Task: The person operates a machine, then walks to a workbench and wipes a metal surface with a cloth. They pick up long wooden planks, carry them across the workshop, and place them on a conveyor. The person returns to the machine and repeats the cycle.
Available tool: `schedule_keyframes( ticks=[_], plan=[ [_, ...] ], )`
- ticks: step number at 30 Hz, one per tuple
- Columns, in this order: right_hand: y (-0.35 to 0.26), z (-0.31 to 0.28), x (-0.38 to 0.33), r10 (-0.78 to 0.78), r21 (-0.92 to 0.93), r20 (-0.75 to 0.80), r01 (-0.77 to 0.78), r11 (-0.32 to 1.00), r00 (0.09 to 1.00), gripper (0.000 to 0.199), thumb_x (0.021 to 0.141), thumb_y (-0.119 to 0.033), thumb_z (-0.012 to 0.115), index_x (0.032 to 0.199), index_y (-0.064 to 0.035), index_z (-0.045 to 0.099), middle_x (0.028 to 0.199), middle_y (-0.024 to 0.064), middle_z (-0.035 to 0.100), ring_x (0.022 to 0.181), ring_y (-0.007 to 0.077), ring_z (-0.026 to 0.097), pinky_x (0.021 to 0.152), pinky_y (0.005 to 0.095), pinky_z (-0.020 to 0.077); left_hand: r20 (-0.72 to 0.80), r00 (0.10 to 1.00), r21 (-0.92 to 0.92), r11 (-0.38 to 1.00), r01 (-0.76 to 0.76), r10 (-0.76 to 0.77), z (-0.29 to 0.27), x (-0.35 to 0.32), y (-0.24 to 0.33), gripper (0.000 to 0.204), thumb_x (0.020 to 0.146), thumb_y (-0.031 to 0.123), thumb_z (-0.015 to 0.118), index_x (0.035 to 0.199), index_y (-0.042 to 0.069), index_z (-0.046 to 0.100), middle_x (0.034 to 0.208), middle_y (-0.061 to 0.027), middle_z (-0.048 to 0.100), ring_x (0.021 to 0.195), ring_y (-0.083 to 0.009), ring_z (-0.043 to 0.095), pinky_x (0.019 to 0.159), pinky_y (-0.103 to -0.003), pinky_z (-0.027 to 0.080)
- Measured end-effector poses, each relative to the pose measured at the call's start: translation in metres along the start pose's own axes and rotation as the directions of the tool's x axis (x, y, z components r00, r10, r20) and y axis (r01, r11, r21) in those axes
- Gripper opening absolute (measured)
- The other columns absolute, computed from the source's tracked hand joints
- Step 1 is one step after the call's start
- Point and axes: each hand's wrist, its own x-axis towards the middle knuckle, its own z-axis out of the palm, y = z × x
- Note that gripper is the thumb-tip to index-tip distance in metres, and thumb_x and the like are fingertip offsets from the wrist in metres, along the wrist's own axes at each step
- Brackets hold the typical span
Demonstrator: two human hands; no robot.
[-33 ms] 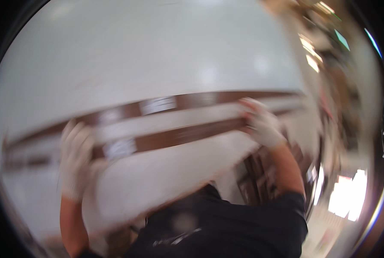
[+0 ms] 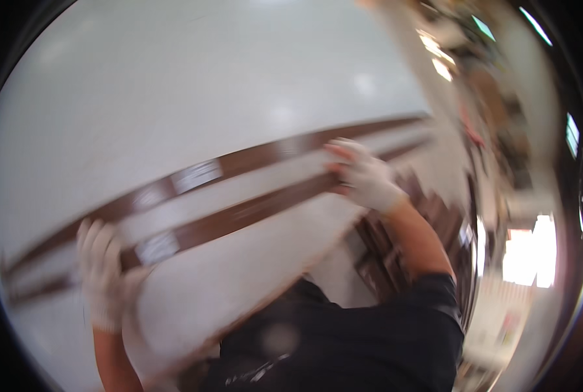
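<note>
Two long brown strips lie side by side across a pale tabletop, blurred by motion. The far strip (image 2: 249, 157) and the near strip (image 2: 252, 210) each bear a white label. My left hand (image 2: 102, 274), in a white glove, lies over their left part with its fingers stretched out and the thumb apart. My right hand (image 2: 363, 175), also gloved and with reddish fingertips, has its fingers curled about the near strip towards the right end. Its fingertips come close to the far strip. What lies under both palms is hidden.
The pale tabletop (image 2: 193, 78) reaches far ahead, its near edge (image 2: 265, 304) running slantwise before my body. Several brown pieces (image 2: 386, 258) are stacked beneath my right forearm. Blurred goods and a bright opening (image 2: 530, 255) stand at the right.
The view has swung, so the strips slant more and their right ends sit further left and higher. Both hands stay on the strips with much the same hold.
</note>
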Motion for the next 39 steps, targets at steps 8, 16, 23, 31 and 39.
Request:
schedule_keyframes(
  ticks=[8, 16, 23, 31, 39],
  plan=[
    [0.045, 0.063, -0.059, 0.094, -0.098, -0.014, -0.094, 0.991, 0.996, 0.05, 0.101, -0.027, 0.067, 0.147, -0.0084, 0.061, 0.161, 0.0122, 0.053, 0.148, 0.032, 0.052, 0.114, 0.0441, 0.0538, 0.067, 0.995, -0.047, 0.995, 0.083, -0.079, 0.015, 0.024, 0.025, 0.062, 0.087, 0.045, 0.086, 0.115, -0.006, 0.063, 0.156, -0.0236, 0.054, 0.15, -0.0487, 0.044, 0.127, -0.065, 0.033],
    [0.089, 0.071, -0.054, 0.125, 0.146, -0.216, -0.095, 0.985, 0.968, 0.074, 0.092, -0.001, 0.068, 0.163, -0.0016, 0.047, 0.174, 0.0225, 0.037, 0.158, 0.0438, 0.041, 0.127, 0.0488, 0.041, -0.197, 0.976, -0.002, 0.995, -0.095, 0.093, 0.037, 0.052, 0.027, 0.042, 0.086, 0.042, 0.081, 0.094, 0.009, 0.056, 0.131, -0.0194, 0.061, 0.136, -0.0393, 0.054, 0.122, -0.058, 0.044],
    [0.047, 0.076, 0.017, 0.035, 0.123, -0.05, -0.029, 0.992, 0.998, 0.102, 0.072, -0.003, 0.078, 0.168, -0.0063, 0.043, 0.174, 0.021, 0.04, 0.162, 0.0448, 0.035, 0.133, 0.0519, 0.0312, -0.106, 0.993, -0.018, 0.999, -0.05, 0.048, 0.047, 0.056, 0.031, 0.046, 0.094, 0.05, 0.074, 0.106, 0.005, 0.073, 0.145, -0.0151, 0.061, 0.151, -0.0349, 0.044, 0.134, -0.056, 0.028],
    [-0.036, 0.041, 0.06, -0.01, 0.083, 0.136, -0.001, 0.997, 0.991, 0.092, 0.086, -0.052, 0.085, 0.162, -0.0115, 0.052, 0.17, 0.0139, 0.046, 0.161, 0.0409, 0.035, 0.131, 0.0504, 0.0327, -0.031, 0.998, -0.16, 0.986, 0.041, -0.047, 0.037, 0.017, 0.01, 0.048, 0.085, 0.017, 0.084, 0.13, 0.005, 0.073, 0.146, -0.0158, 0.066, 0.145, -0.0409, 0.054, 0.121, -0.054, 0.044],
    [-0.045, 0.068, 0.065, 0.022, 0.081, 0.207, -0.039, 0.996, 0.978, 0.084, 0.095, -0.062, 0.075, 0.166, -0.0257, 0.049, 0.18, 0.0067, 0.03, 0.167, 0.0355, 0.021, 0.137, 0.0474, 0.0256, -0.069, 0.994, -0.14, 0.986, -0.093, 0.084, 0.084, 0.0, 0.011, 0.043, 0.093, 0.004, 0.076, 0.135, -0.003, 0.069, 0.158, -0.017, 0.06, 0.154, -0.044, 0.048, 0.127, -0.057, 0.041]
  ],
)
